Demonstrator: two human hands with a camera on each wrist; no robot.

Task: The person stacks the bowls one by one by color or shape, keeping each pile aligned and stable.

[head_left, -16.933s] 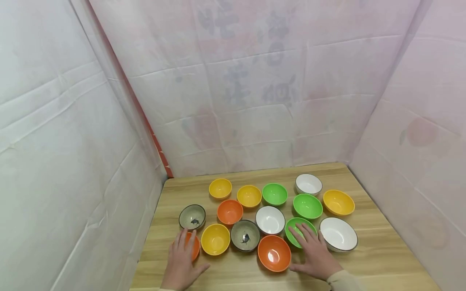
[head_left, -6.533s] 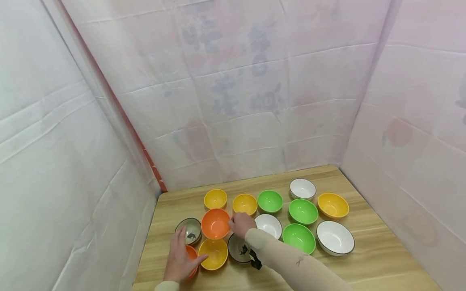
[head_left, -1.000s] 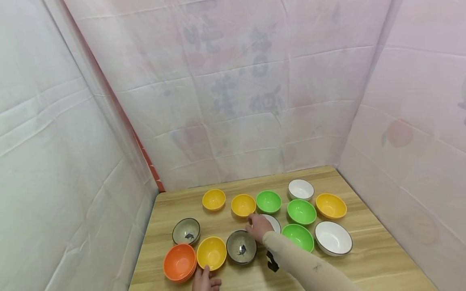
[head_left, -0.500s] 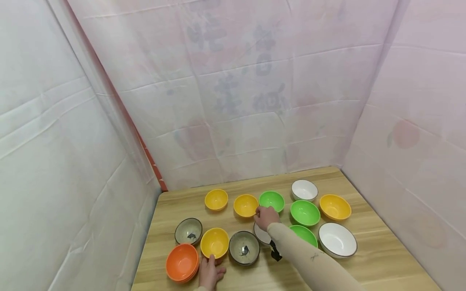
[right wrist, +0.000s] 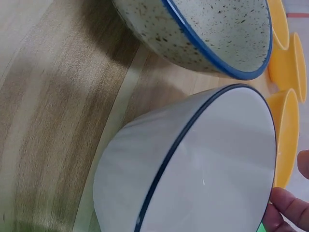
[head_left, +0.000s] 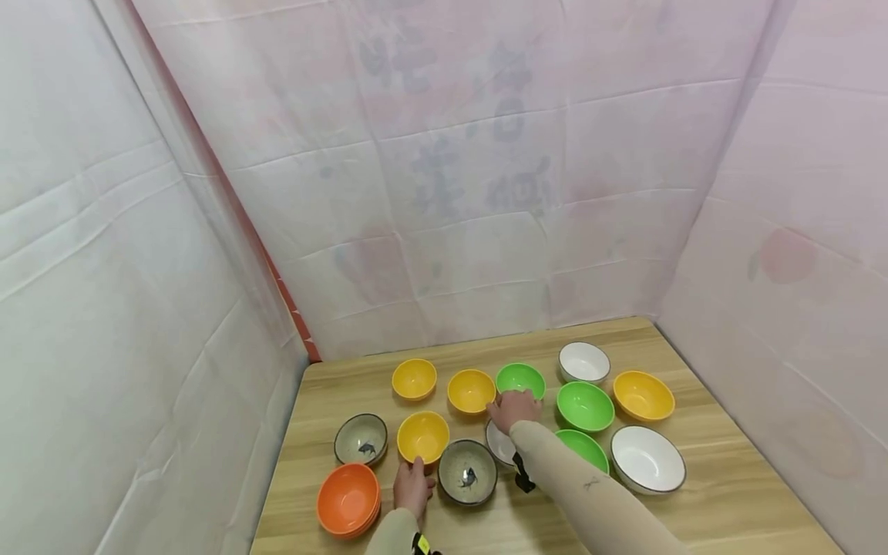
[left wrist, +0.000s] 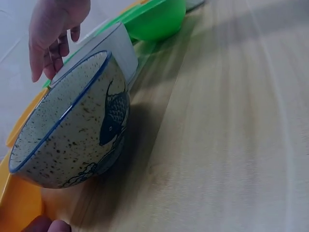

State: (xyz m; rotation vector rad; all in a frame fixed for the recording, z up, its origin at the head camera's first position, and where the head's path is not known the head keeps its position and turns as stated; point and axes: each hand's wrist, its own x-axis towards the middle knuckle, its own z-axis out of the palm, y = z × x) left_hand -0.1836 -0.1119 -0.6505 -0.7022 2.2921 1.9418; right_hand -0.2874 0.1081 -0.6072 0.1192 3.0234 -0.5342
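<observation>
My left hand [head_left: 412, 489] grips the near rim of a yellow bowl [head_left: 423, 436], one fingertip over its edge. In the left wrist view, fingertips show low beside that bowl [left wrist: 19, 203]. My right hand [head_left: 515, 408] reaches over the far rim of a white dark-rimmed bowl [head_left: 498, 445]; in the right wrist view its fingers [right wrist: 289, 208] touch the rim of the white bowl [right wrist: 212, 164], thumb apart. Between the hands stands a speckled grey fish-patterned bowl [head_left: 468, 472]. Nested orange bowls [head_left: 348, 499] stand left of my left hand.
Two yellow bowls [head_left: 415, 378] [head_left: 472, 391] and a green bowl [head_left: 521, 382] stand behind. At right are more green bowls [head_left: 586, 406], white bowls [head_left: 648, 460] and a yellow bowl [head_left: 644, 395]. Another grey bowl [head_left: 361, 439] sits left. Cloth walls [head_left: 444, 231] enclose the wooden table [head_left: 721, 493].
Orange bowls that stood apart are now nested at front left. Over the last second, my left hand moved the yellow bowl away and slightly right; my right hand shifted further back.
</observation>
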